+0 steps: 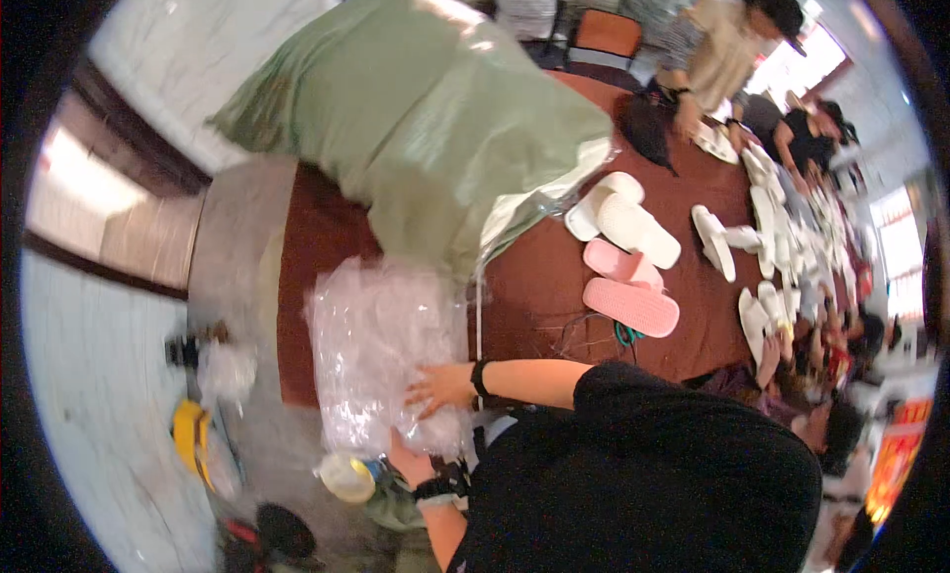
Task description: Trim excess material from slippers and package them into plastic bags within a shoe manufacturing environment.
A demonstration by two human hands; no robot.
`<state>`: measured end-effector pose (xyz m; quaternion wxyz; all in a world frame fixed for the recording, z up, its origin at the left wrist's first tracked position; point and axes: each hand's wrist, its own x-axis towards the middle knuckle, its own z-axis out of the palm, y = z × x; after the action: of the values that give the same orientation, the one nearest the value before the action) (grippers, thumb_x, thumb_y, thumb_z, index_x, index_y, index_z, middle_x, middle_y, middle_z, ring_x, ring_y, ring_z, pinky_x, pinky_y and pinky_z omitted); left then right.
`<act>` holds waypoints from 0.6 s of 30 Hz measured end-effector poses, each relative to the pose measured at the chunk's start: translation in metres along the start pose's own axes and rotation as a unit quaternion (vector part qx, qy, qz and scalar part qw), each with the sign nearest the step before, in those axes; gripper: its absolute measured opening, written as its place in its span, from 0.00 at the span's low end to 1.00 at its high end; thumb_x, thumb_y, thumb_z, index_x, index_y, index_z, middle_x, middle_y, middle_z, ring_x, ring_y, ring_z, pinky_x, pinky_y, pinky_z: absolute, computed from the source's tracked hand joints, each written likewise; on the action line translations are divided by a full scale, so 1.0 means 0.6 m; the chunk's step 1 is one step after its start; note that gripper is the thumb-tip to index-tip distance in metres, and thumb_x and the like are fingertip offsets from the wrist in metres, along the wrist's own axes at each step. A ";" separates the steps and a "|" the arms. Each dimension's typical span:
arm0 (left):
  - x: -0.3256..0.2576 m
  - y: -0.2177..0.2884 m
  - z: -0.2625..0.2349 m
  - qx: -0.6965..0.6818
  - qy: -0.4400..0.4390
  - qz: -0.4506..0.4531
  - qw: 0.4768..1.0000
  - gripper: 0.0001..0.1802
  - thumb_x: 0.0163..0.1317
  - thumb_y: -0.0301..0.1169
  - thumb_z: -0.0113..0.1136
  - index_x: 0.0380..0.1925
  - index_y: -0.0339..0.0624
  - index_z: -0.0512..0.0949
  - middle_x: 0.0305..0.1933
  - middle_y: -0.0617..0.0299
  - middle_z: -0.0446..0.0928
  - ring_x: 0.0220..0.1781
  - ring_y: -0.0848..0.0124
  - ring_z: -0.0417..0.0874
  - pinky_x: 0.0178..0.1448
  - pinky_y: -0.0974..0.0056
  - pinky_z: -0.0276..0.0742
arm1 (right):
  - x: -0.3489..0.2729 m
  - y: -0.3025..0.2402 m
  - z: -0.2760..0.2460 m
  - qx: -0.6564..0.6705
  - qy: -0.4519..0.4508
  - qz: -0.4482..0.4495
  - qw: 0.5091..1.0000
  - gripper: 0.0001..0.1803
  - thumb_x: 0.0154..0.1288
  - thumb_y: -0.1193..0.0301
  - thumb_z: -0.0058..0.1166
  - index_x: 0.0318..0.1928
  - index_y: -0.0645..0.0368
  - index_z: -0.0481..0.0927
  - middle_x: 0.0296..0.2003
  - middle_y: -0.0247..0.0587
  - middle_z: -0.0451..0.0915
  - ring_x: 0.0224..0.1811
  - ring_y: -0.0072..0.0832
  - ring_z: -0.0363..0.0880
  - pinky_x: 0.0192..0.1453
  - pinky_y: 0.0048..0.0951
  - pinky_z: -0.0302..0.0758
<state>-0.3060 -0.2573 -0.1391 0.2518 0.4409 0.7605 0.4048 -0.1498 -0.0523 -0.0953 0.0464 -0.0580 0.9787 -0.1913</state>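
A stack of clear, pinkish plastic bags (361, 345) lies at the left end of the brown-covered table, shiny and wrinkled. My right hand (440, 388), a black band on its wrist, rests on top with fingers spread. Lower down, my left hand (408, 461), with a black watch, is at the stack's near edge. One digit of it shows on top; its other fingers are hidden, seemingly round the edge. Above the stack, a large green woven sack (426, 128) is slumped over the table. Right of it lie white slippers (638, 232) and pink slippers (633, 296).
Many white slippers (757, 326) lie along the brown table (524, 306) to the right. A co-worker (727, 53) at the far side handles a slipper; other people sit further right. A yellow object (193, 439) and a round container (346, 477) are at the left.
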 end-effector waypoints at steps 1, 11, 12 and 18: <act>-0.007 -0.046 -0.008 -0.096 -0.005 -0.081 0.992 0.29 0.49 0.22 0.51 0.54 0.22 0.66 0.52 0.37 0.72 0.58 0.55 0.71 0.64 0.59 0.62 | 0.005 -0.008 -0.016 0.049 0.037 -0.001 0.998 0.39 0.44 0.71 0.56 0.62 0.35 0.64 0.69 0.37 0.51 0.71 0.40 0.48 0.70 0.60 0.43; 0.035 -0.115 -0.023 -0.207 0.014 -0.145 0.967 0.33 0.47 0.27 0.54 0.56 0.26 0.64 0.58 0.42 0.67 0.61 0.55 0.67 0.67 0.56 0.59 | -0.460 0.304 -0.030 0.169 0.593 0.662 0.425 0.23 0.55 0.71 0.55 0.51 0.66 0.71 0.43 0.49 0.79 0.43 0.40 0.78 0.47 0.33 0.74; 0.049 -0.038 -0.004 -0.145 -0.068 -0.148 0.976 0.36 0.44 0.30 0.59 0.57 0.28 0.65 0.59 0.41 0.67 0.62 0.51 0.67 0.68 0.55 0.58 | -0.530 0.318 -0.034 0.283 0.627 0.637 0.349 0.25 0.58 0.66 0.54 0.55 0.64 0.68 0.46 0.48 0.78 0.47 0.39 0.77 0.50 0.34 0.72; 0.013 -0.039 -0.038 0.113 0.001 -0.072 0.991 0.41 0.36 0.31 0.60 0.56 0.27 0.67 0.58 0.37 0.68 0.63 0.47 0.65 0.67 0.55 0.59 | -0.511 0.420 -0.143 0.628 0.587 0.461 0.220 0.05 0.60 0.72 0.49 0.29 0.60 0.71 0.22 0.37 0.71 0.25 0.25 0.70 0.27 0.30 0.65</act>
<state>-0.3378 -0.2663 -0.1465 0.2286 0.4100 0.8313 0.2976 0.1197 0.2519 -0.0906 -0.4391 0.5800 0.1495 -0.6696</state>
